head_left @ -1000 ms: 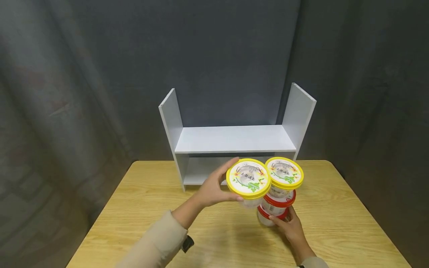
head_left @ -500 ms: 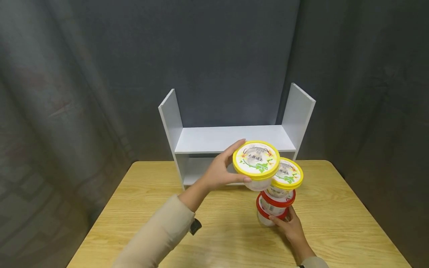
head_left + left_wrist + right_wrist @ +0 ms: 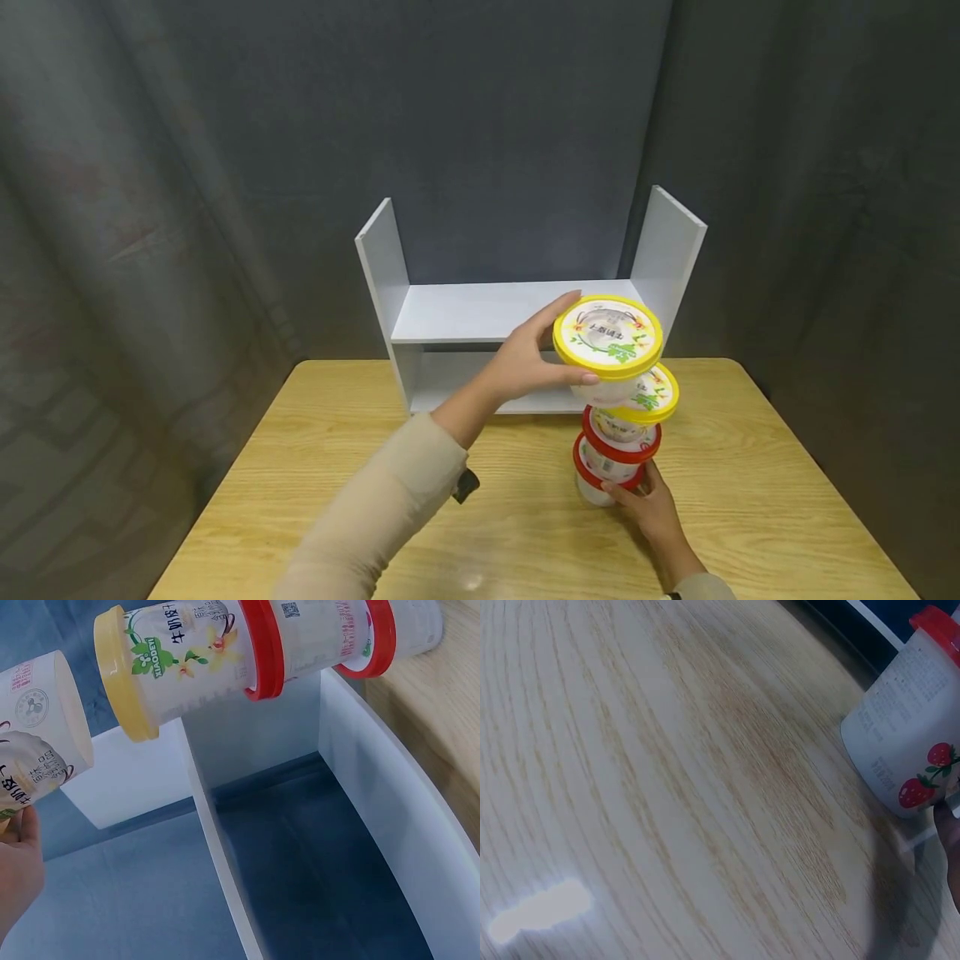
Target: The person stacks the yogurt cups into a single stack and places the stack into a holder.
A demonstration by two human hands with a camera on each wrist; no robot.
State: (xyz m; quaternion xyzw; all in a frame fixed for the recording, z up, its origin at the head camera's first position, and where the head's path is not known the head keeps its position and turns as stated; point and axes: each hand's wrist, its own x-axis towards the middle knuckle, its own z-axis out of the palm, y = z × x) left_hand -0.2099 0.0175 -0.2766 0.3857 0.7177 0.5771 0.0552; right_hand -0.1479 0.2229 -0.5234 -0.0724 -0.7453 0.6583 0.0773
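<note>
My left hand grips a yellow-lidded tub between thumb and fingers, high over the stack. In the left wrist view a gap shows between the bottom of this tub and the stack's yellow lid. The stack has a yellow-lidded tub on top, a red-lidded tub in the middle and another red-lidded tub at the bottom. The bottom tub, printed with strawberries, stands on the table. My right hand holds it low, thumb and fingers around its right side.
Behind the stack stands a white two-tier shelf with upright side panels. The wooden table spreads around the tubs. Dark grey curtains hang at the back and both sides.
My left hand has carried its yellow-lidded tub up and to the right, from beside the stack to above it. The right hand and the stacked tubs have stayed nearly still.
</note>
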